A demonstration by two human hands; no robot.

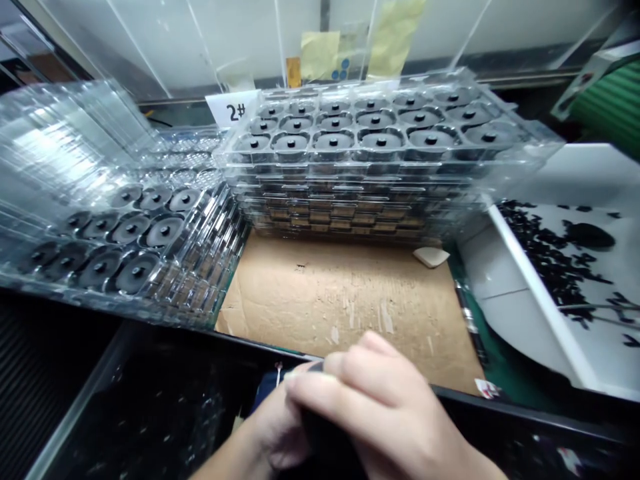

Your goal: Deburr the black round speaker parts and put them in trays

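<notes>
We seem to be at a handling step: our right hand [387, 407] curls closed over one dark piece [329, 437] by the table's [517, 383] near edge, our left hand [277, 427] beside it, its grip too hidden to tell. The next move probably calls for holding steady; we count one left tray stack [193, 270], one right tray stack [325, 200] with 18 discs [333, 141] on top, one white bin [543, 300]

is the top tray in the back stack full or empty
The top tray is full: dark round pieces fill its visible rows.
</notes>
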